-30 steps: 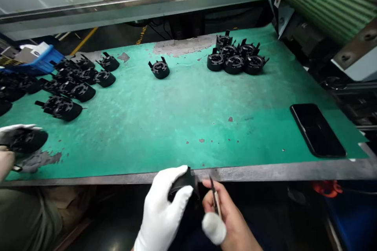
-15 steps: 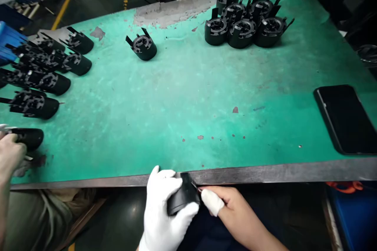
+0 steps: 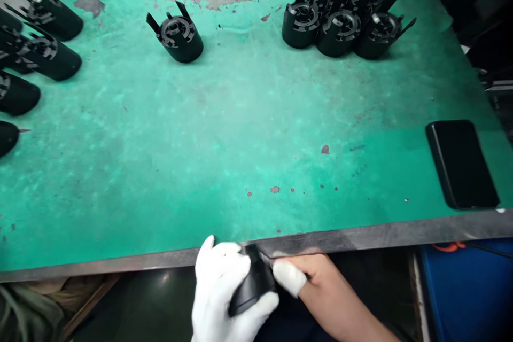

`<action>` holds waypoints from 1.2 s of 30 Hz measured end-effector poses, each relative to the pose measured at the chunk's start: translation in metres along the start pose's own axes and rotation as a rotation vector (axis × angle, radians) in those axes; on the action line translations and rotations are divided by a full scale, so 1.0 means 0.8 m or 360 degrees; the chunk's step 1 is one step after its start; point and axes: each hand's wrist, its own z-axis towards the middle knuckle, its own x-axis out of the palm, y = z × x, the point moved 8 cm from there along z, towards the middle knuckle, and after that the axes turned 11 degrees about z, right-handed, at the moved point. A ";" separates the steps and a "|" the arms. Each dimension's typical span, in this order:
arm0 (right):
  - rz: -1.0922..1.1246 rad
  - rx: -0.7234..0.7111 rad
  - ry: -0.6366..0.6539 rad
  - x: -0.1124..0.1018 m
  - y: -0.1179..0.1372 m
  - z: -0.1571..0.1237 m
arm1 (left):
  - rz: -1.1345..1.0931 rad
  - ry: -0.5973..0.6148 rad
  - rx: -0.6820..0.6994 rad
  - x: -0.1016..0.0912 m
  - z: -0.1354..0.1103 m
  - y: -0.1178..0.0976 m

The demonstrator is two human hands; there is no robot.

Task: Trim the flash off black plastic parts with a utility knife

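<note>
In a white glove, my left hand point(image 3: 224, 283) is wrapped round a black cylindrical plastic part point(image 3: 256, 283) at the table's front edge. The part is tilted, its open end facing right and partly hidden. My right hand point(image 3: 308, 275), bare except for a white cover on the thumb, is pinched closed against the right side of the part. A thin dark sliver shows at its fingertips, too blurred to name. Beyond, a similar black part with upright prongs point(image 3: 182, 37) stands alone on the green tabletop point(image 3: 224, 133).
Several pronged black parts point(image 3: 340, 32) cluster at the back right, and more point(image 3: 52, 56) stand at the left. A black phone point(image 3: 463, 163) lies near the right front edge. Below the table at right is a blue bin point(image 3: 468, 288).
My view has shifted down and right, so the other person's hand at the left is out of sight. Both my hands stay on the black part, which has barely moved.
</note>
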 end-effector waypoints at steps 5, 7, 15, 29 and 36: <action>-0.0089 -0.0095 -0.0099 -0.003 -0.014 -0.008 | 0.0025 -0.0058 -0.0001 -0.004 -0.001 -0.001; -0.0069 -0.0143 -0.0110 -0.003 -0.019 -0.016 | 0.0022 -0.0089 -0.0004 -0.006 -0.002 -0.003; 0.0019 -0.0615 0.0063 0.012 -0.003 -0.040 | -0.0128 -0.0036 -0.0210 -0.036 -0.002 -0.026; 0.0885 0.0131 0.0214 0.063 -0.036 -0.023 | -0.0357 0.0209 -0.0445 -0.049 0.003 -0.023; 0.0645 0.0202 0.0067 0.015 -0.074 -0.032 | 0.0665 -0.0119 -0.0106 -0.035 0.003 -0.041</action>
